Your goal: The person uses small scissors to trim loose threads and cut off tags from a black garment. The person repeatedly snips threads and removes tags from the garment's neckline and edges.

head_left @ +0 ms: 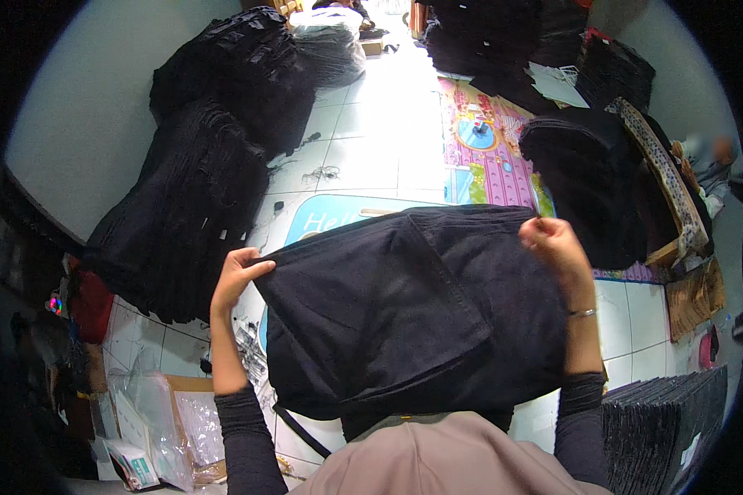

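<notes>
A pile of folded black cloth [512, 289] lies before me, over a light blue board [314, 213]. On top of it spreads a loose black cloth piece [371, 305], its stitched edge slanting across the pile. My left hand [241, 276] is closed on this piece's upper left corner, thumb on top and fingers beneath. At the pile's far right corner is my right hand [556, 246], raised slightly, its fingers pinched together. What sits between those fingertips is too small and dark to make out.
Tall stacks of black cloth [194, 198] line the left wall. More black cloth [590, 181] lies at right, beside a wooden-framed panel [660, 173]. A colourful mat [487, 157] covers white floor tiles [367, 148]. Plastic-wrapped black packs [660, 425] stand near right; clear bags [153, 412] near left.
</notes>
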`<state>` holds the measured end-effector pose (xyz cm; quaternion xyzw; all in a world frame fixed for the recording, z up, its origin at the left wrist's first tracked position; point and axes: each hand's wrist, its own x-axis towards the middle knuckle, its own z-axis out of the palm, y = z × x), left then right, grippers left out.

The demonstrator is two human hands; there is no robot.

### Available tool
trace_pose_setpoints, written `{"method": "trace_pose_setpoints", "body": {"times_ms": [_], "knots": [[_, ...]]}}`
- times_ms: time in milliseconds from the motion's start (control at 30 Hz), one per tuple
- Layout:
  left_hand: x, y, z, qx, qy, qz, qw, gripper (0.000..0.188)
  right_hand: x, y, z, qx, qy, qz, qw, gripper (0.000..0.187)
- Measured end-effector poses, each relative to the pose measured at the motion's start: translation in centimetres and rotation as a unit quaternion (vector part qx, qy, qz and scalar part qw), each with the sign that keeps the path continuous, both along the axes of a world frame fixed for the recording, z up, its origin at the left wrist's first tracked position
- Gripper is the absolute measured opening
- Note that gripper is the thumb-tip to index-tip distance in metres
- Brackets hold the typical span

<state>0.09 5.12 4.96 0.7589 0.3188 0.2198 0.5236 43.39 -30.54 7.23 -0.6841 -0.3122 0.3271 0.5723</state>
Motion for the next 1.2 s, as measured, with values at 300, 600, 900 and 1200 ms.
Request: {"method": "trace_pose_setpoints", "body": {"times_ms": [300,600,900,1200], "knots": [[12.3,-8.6,-1.1,0.353,0.045,-0.123,0.927,0.024,18.1,-14.1,0.5,-0.224,-0.42,-0.422,0.772,0.028],[21.7,-16.7,-4.0,0.415,0.058,-0.377,0.826,0.034,6.7,-6.4,-2.8,-0.055,-0.53,-0.312,0.786,0.026],[20.1,-17.1,-4.4,0.312,-0.1,-0.327,0.887,0.012,-6.0,2.3,-4.5,0.049,-0.252,-0.005,0.967,0.017],[11.0,-8.2,-2.0,-0.123,-0.234,-0.018,0.964,0.015,-8.8,5.6,-4.7,0.001,-0.068,0.24,0.968,0.025]]}}
